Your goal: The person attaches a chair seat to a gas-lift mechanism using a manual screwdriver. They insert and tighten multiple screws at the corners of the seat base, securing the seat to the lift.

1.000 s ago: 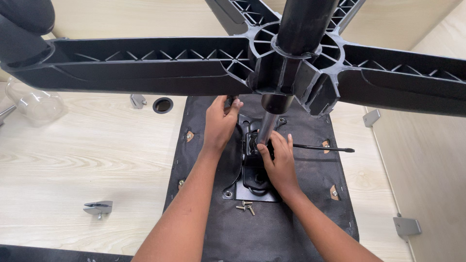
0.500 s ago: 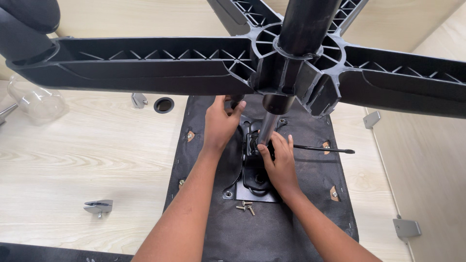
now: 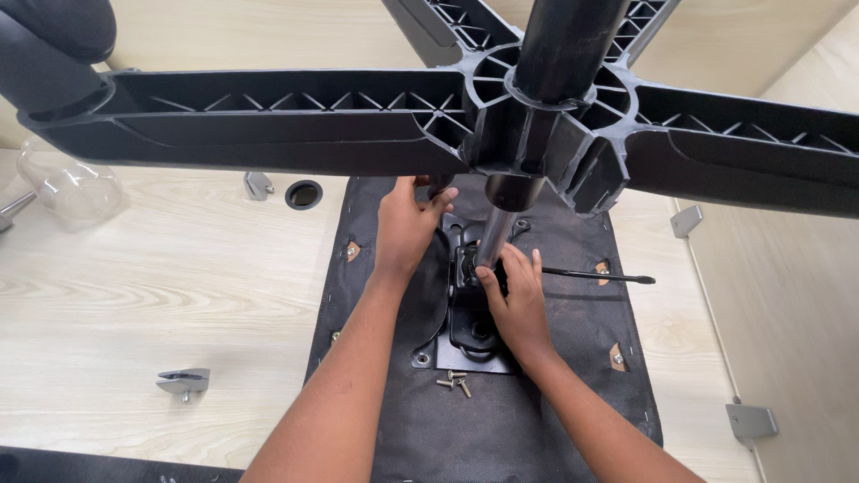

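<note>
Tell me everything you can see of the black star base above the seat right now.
The black star base looks like moulded plastic, with ribbed, hollow arms spreading from a round hub. It stands upside down, arms level, over the dark seat underside. A black column rises from the hub; a shiny metal shaft drops from it to the mounting plate. The right hand grips the shaft's foot; the left hand rests beside it.

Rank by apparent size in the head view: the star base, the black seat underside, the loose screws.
1. Star base, though nearness to the camera inflates it.
2. Seat underside.
3. Loose screws.
</note>
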